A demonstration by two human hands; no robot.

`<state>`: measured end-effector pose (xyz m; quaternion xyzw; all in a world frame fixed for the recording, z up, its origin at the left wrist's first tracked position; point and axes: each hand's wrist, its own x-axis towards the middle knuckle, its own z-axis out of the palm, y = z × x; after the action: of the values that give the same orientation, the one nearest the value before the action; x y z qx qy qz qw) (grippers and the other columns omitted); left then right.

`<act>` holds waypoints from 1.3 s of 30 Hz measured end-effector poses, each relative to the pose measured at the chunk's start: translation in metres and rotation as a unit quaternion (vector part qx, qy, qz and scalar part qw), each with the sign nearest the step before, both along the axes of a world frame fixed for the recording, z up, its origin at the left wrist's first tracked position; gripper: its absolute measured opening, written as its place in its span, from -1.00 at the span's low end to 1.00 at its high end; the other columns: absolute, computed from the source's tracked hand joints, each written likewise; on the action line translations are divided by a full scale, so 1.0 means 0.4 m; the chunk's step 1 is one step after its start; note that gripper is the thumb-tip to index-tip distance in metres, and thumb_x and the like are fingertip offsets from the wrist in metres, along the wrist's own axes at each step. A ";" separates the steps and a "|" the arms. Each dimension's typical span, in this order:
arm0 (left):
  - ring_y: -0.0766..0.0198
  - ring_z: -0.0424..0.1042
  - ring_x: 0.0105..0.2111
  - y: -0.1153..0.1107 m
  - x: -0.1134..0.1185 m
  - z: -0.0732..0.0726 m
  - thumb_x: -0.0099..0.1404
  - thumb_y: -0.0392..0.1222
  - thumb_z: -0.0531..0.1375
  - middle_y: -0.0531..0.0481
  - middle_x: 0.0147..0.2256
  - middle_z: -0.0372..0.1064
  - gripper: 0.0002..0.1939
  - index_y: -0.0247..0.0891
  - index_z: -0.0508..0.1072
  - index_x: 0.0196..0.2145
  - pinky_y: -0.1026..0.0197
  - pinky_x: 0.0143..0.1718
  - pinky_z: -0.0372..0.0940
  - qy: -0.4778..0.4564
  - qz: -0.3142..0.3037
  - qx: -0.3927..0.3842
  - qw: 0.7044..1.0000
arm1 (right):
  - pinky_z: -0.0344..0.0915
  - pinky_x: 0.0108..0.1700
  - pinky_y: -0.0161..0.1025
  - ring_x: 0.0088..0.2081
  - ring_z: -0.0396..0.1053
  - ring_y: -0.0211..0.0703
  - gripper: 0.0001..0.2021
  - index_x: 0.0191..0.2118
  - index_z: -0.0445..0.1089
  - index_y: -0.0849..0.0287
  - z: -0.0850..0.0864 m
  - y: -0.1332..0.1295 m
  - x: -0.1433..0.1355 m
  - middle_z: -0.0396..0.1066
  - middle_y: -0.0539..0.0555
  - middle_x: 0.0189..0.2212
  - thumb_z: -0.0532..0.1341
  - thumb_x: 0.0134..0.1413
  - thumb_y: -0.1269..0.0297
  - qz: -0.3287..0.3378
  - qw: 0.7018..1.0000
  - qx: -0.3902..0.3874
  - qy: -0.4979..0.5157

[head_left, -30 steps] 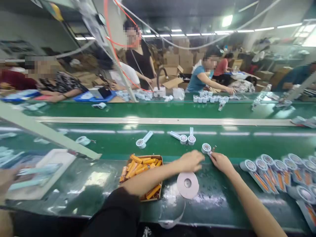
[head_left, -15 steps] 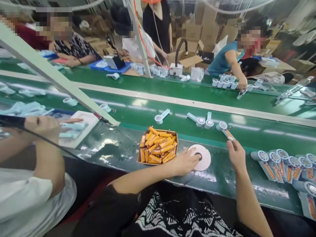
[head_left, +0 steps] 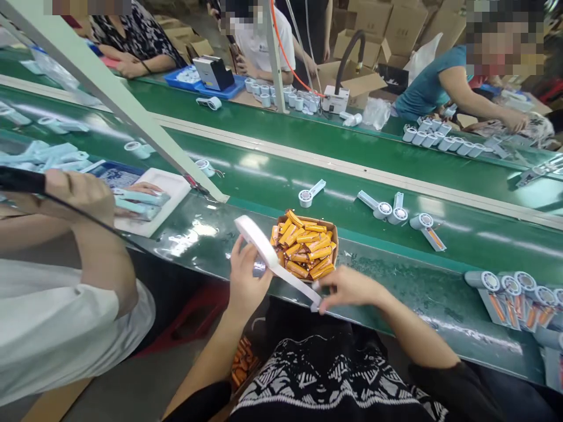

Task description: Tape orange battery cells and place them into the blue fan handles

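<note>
A roll of white tape [head_left: 257,239] is held up on edge by my left hand [head_left: 247,275], its fingers wrapped round the lower side. From the roll a strip [head_left: 297,283] runs down to the right, and my right hand [head_left: 345,288] pinches its end. Just behind my hands sits an open cardboard box [head_left: 336,234] full of orange wrapped cylinders [head_left: 308,246]. A light blue fan [head_left: 422,221] with an orange cylinder in its open handle lies on the green belt, with nothing touching it.
More blue fans [head_left: 382,210] lie on the green belt [head_left: 343,202]. Several fans with orange cylinders [head_left: 510,287] stand at the right. A slanted metal post [head_left: 132,105] rises at the left, beside a person's hands over a white tray [head_left: 169,208]. Other people sit across the belt.
My left hand has lifted the tape roll off the table and moved left. My right hand has let go of the fan handle, come inward and taken the strip's end. The view has shifted.
</note>
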<state>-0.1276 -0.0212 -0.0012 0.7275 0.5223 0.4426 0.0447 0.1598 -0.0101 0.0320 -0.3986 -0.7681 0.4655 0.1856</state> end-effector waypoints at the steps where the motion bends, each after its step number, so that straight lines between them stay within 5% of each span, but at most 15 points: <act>1: -0.10 0.28 0.40 -0.002 -0.010 -0.009 0.50 -0.23 0.28 -0.20 0.11 0.49 -0.53 -0.14 0.35 0.30 -0.28 0.38 0.37 -0.008 0.015 0.000 1.000 | 0.47 -0.28 -0.12 -0.38 0.54 -0.04 -0.72 -0.21 0.70 0.00 0.009 0.057 -0.016 0.64 0.05 -0.37 0.36 0.33 -0.07 -0.028 0.999 0.021 -0.016; 5: -0.22 0.17 0.46 -0.006 -0.005 -0.026 0.45 -0.31 0.29 -0.23 0.10 0.49 -0.50 -0.18 0.37 0.29 -0.35 0.37 0.36 0.040 0.017 0.046 0.998 | 0.42 0.19 0.05 0.06 0.55 0.16 -0.63 0.04 0.62 0.27 0.016 0.292 -0.123 0.61 0.32 -0.01 0.39 0.35 0.06 -0.128 0.978 0.106 -0.129; 9: -0.27 0.21 0.42 0.000 0.009 -0.011 0.36 -0.49 0.23 -0.21 0.06 0.52 -0.45 -0.21 0.42 0.26 -0.40 0.35 0.35 0.096 -0.008 0.084 0.992 | 0.35 0.31 -0.01 0.18 0.51 0.14 -0.77 -0.06 0.66 0.30 0.002 0.406 -0.199 0.59 0.34 0.09 0.47 0.26 0.26 -0.065 0.976 0.112 -0.177; 13: -0.12 0.47 0.20 0.000 -0.007 0.012 0.33 -0.57 0.19 -0.17 0.04 0.58 -0.40 -0.22 0.46 0.26 -0.46 0.41 0.25 0.154 -0.036 0.107 0.982 | 0.43 0.24 -0.10 0.10 0.57 -0.04 -0.76 0.04 0.64 0.18 0.016 0.349 -0.142 0.63 0.15 0.10 0.31 0.39 0.26 -0.083 0.993 0.073 -0.040; 16: -0.23 0.32 0.34 -0.002 -0.015 0.017 0.31 -0.59 0.19 -0.15 0.07 0.60 -0.40 -0.21 0.52 0.23 -0.41 0.36 0.34 0.194 -0.048 0.092 0.976 | 0.51 0.03 -0.12 -0.10 0.59 -0.06 -0.64 0.11 0.62 0.14 0.052 0.256 -0.055 0.68 0.07 -0.07 0.32 0.35 0.06 -0.106 0.990 0.028 0.092; 20: -0.34 -0.08 0.54 0.009 0.000 0.018 0.28 -0.58 0.21 -0.11 0.15 0.58 -0.30 -0.10 0.54 0.29 -0.28 0.28 0.48 0.258 -0.074 0.081 0.960 | 0.33 -0.26 -0.28 -0.44 0.35 -0.26 -0.69 -0.02 0.65 0.11 0.113 0.167 0.028 0.57 -0.06 -0.43 0.33 0.34 0.01 -0.068 0.993 0.094 0.027; 27: -0.17 0.15 0.49 0.059 0.060 0.055 0.32 -0.58 0.24 -0.03 0.20 0.54 -0.28 0.00 0.52 0.32 -0.09 0.26 0.54 0.298 -0.206 0.090 0.928 | 0.06 -0.33 -0.24 -0.53 0.19 -0.31 -0.74 -0.37 0.50 0.11 0.148 0.141 0.110 0.39 -0.10 -0.57 0.32 0.36 0.13 -0.051 0.982 0.150 -0.099; 31: -0.11 0.24 0.46 0.079 0.105 0.077 0.35 -0.55 0.21 -0.03 0.22 0.53 -0.27 0.04 0.48 0.36 -0.10 0.34 0.46 0.297 -0.270 0.065 0.913 | 0.19 -0.28 -0.25 -0.50 0.30 -0.26 -0.71 -0.42 0.51 0.12 0.122 0.122 0.162 0.44 -0.09 -0.58 0.36 0.28 0.07 -0.083 0.991 0.075 -0.073; 33: -0.11 0.21 0.47 0.083 0.138 0.082 0.38 -0.54 0.18 -0.05 0.22 0.52 -0.32 -0.01 0.49 0.34 -0.13 0.38 0.42 0.303 -0.271 0.072 0.911 | 0.34 -0.19 -0.23 -0.37 0.47 -0.17 -0.73 -0.29 0.61 0.13 0.089 0.096 0.172 0.59 -0.04 -0.45 0.40 0.21 0.01 -0.163 0.986 0.010 0.013; 35: -0.11 0.24 0.45 0.079 0.180 0.079 0.42 -0.50 0.16 -0.08 0.19 0.52 -0.39 -0.07 0.49 0.32 -0.20 0.43 0.34 0.306 -0.265 0.081 0.911 | 0.47 -0.06 -0.15 -0.21 0.58 -0.04 -0.62 -0.12 0.64 0.14 0.042 0.058 0.161 0.68 0.04 -0.25 0.44 0.11 -0.05 -0.300 0.941 -0.037 0.151; 39: -0.14 0.47 0.25 0.029 0.284 0.036 0.50 -0.33 0.19 -0.16 0.06 0.57 -0.50 -0.20 0.39 0.35 -0.40 0.48 0.19 0.288 -0.300 0.081 0.906 | 0.57 0.09 0.00 -0.03 0.63 0.07 -0.43 0.04 0.58 0.12 -0.062 -0.032 0.102 0.67 0.19 -0.02 0.49 -0.02 -0.13 -0.544 0.738 -0.037 0.398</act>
<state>-0.0140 -0.0097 0.0134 0.9467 0.2322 0.2205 -0.0358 0.2005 -0.0230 0.0072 -0.5336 -0.2589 0.4299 0.6807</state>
